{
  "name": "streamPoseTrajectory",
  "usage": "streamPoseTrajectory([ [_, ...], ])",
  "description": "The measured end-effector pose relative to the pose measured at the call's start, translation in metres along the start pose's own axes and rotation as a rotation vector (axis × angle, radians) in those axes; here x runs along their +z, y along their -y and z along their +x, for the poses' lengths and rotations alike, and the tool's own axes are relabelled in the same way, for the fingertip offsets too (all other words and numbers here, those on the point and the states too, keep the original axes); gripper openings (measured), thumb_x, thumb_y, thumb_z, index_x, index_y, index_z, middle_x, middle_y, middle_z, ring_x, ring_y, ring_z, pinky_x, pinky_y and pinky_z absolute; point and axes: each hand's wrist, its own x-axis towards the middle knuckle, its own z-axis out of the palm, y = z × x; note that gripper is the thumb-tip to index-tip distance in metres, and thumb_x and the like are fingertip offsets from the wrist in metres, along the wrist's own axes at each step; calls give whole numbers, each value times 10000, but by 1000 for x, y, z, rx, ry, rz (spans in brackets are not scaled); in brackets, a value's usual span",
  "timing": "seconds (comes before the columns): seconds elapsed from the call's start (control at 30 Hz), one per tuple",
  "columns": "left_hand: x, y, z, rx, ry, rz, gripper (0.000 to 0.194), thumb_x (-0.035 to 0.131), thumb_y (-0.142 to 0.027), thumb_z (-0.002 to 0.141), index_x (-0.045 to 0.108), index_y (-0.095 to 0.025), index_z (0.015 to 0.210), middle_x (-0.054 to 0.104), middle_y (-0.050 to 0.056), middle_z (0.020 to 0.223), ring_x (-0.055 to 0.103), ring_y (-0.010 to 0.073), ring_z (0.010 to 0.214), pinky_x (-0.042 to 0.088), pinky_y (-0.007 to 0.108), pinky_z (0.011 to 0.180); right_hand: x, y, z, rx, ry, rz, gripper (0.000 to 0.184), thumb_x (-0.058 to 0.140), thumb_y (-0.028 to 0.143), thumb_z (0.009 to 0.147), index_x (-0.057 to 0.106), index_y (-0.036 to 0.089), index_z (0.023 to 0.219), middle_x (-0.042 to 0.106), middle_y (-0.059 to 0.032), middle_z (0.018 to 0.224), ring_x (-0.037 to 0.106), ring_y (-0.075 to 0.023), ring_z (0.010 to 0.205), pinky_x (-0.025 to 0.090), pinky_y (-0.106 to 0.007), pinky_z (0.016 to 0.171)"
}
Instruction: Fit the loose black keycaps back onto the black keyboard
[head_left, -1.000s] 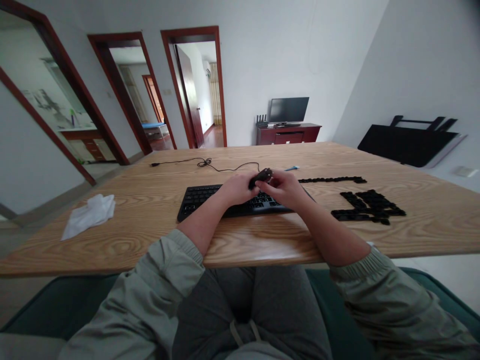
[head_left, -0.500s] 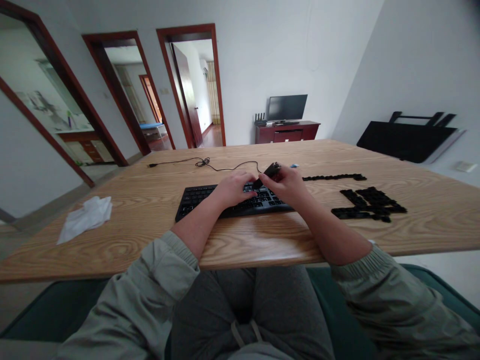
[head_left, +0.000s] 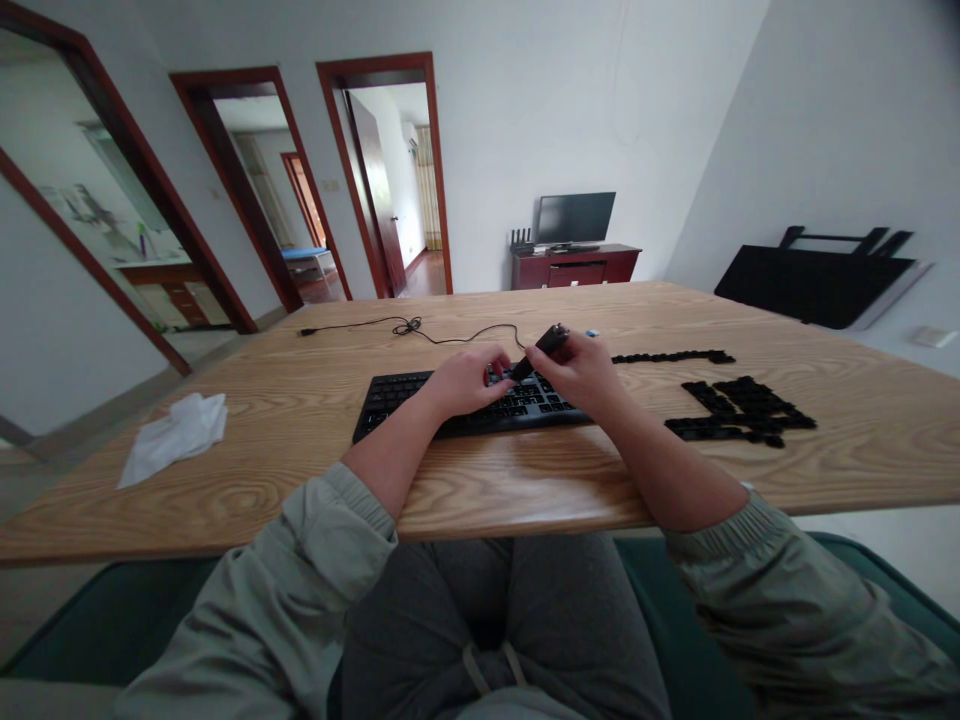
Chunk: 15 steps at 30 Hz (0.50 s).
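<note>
A black keyboard (head_left: 397,392) lies on the wooden table in front of me, its right-hand part showing bare sockets where keycaps are off. My right hand (head_left: 581,372) is closed round a black stick-shaped tool (head_left: 549,345). The tool is tilted, thick end up and narrow end down over the keyboard; its exact kind is unclear. Resting on the keyboard's middle, my left hand (head_left: 471,380) has its thumb and fingers apart around the tool's lower end. Whether the left fingertips touch the tool or the keys cannot be made out.
Loose black keycaps (head_left: 750,405) lie grouped at the right, with a row of keycaps (head_left: 667,357) behind them. A cable (head_left: 465,338) runs across the table's back. White tissue (head_left: 176,435) lies at the left. A small blue-white object (head_left: 592,333) sits behind my right hand.
The tool in my right hand has tipped slightly and shifted a little to the right. My left hand stays over the same part of the keyboard. The view has moved very slightly.
</note>
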Motion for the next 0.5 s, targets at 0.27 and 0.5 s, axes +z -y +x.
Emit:
streamPoseTrajectory([
  [0.27,3,10,3,29,165,106,179,610,-293,868,736,-200,955,734,27,891,631,161,803,468,280,751,2,-6,1,-3,-7,-31,405,618,540,840,581,179,661,544,-7,587,455,-126,570,294,-275,541],
  [0.5,4,8,3,14,161,117,178,594,-267,870,737,-194,946,748,29,914,645,162,817,475,271,755,1,-2,1,7,-9,-33,444,602,575,850,553,178,656,526,1,589,429,-117,567,295,-277,553],
])
